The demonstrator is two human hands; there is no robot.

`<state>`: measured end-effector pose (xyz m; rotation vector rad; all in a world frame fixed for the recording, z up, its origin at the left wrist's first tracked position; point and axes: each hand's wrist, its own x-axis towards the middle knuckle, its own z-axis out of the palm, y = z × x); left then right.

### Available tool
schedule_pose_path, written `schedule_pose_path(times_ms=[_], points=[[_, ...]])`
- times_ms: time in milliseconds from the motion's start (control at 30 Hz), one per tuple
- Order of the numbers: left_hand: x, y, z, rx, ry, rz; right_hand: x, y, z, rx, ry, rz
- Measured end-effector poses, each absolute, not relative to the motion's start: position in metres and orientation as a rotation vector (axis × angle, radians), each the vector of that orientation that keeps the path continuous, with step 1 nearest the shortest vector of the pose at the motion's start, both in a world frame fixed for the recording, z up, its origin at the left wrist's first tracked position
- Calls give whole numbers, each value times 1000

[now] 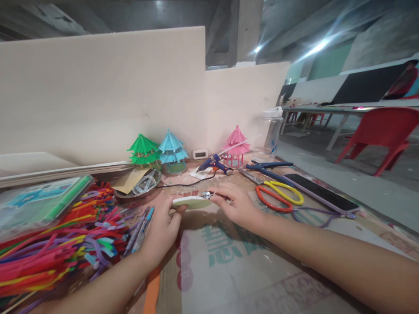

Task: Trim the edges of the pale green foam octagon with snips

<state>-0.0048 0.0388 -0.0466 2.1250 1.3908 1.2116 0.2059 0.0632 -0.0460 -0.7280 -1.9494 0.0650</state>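
My left hand (168,220) is closed on the near-left edge of a thin pale green-white disc (191,202), thumb over its top. The disc is held tilted above the table. My right hand (237,205) is closed at the disc's far right side, fingers pinching a small shiny metal piece (207,195) that meets the disc's rim. What kind of tool or part it is cannot be made out. Beyond the hands lies a blue glue gun (216,165) with a dark cord.
Scissors with red and yellow handles (279,196), blue-handled pliers (268,165) and a phone (322,192) lie at right. Colourful pipe cleaners (65,248) and a plastic case (42,205) fill the left. Green (144,150), blue (172,150) and pink (237,144) little pavilions stand behind.
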Motion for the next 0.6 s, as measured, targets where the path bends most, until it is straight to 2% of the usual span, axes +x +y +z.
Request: schedule_pose_path(times_ms=[600], points=[[-5,38,-47,2230,1463,1198,203,58,-43,-622,-1994,2]])
